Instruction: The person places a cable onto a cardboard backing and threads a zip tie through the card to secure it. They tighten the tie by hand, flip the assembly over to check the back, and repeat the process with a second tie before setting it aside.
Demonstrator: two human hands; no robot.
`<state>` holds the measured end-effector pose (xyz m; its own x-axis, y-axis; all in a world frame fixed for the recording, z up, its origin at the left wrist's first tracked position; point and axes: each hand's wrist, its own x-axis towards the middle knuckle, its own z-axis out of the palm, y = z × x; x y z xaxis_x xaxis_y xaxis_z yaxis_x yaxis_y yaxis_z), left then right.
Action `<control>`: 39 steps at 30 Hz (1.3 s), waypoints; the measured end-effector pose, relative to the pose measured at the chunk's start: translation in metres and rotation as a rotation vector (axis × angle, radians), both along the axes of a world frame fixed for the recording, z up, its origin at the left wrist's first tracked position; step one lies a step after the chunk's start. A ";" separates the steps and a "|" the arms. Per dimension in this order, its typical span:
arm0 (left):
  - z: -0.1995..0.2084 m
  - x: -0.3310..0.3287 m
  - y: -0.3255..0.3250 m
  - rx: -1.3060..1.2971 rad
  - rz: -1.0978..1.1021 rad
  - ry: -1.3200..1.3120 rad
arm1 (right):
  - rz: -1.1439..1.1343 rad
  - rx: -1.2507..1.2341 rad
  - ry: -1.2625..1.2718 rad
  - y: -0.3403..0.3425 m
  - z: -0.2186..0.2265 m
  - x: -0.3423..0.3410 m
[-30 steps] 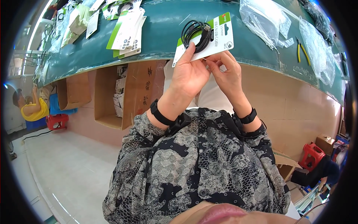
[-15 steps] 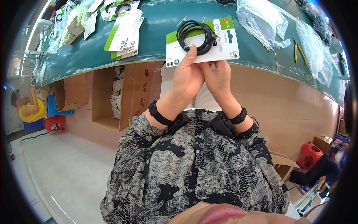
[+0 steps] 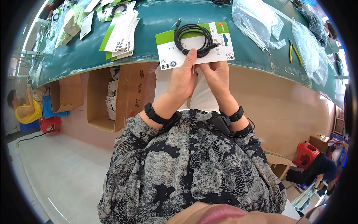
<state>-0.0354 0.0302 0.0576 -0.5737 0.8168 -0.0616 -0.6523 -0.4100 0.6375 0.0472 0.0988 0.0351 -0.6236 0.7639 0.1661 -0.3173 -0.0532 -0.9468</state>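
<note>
Person in yellow [image 3: 29,112], brown cardboard box [image 3: 68,94], red stool [image 3: 307,154]

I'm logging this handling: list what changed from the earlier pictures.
The card has turned clockwise, nearly level now, carrying the black cable; one cable end now juts past the card's far edge. The left hand keeps hold. The pliers and card stack stayed put.

The head view looks steeply down from the wearer's head — a wide, upright fisheye with a dark rounded rim — over the patterned shirt [image 3: 194,160], large and close at the bottom, toward the green worktable [image 3: 146,28]. The left hand [image 3: 182,79] and right hand [image 3: 216,76] show at close range by the worktable's near edge, which bows upward across the frame, while the pale floor [image 3: 74,164] at lower left lies farther off.
</note>
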 end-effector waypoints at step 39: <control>-0.023 -0.038 0.001 -0.198 -0.115 0.714 | -0.247 1.269 -0.212 0.028 0.044 0.018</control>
